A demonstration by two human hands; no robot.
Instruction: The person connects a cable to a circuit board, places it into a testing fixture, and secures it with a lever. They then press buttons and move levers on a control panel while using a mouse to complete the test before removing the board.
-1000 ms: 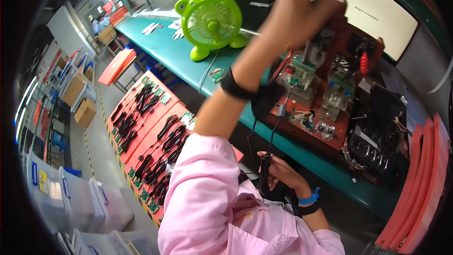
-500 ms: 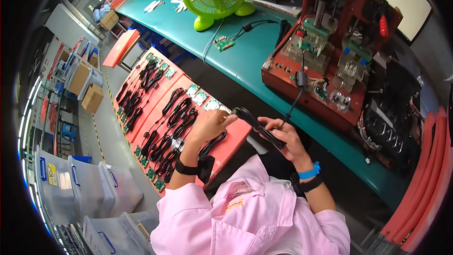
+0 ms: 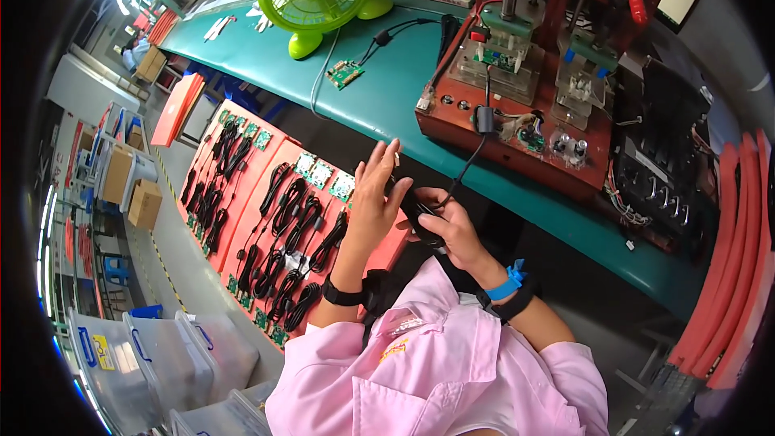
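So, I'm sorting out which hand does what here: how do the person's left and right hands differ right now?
The left hand is open, its fingers spread and pointing up, while the right hand is curled around a black cabled part. The left hand only rests its palm side against that part; the right hand grips it. The left wrist wears a black band; the right wears a blue band. Both meet in front of the chest, above the red tray.

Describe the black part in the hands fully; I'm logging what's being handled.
The black part is small, dark and elongated, apparently plastic. The right hand grips it from below; the left hand, fingers spread, lies against its left side. A thin black cable runs from it up to the red fixture. Finer detail is hidden.
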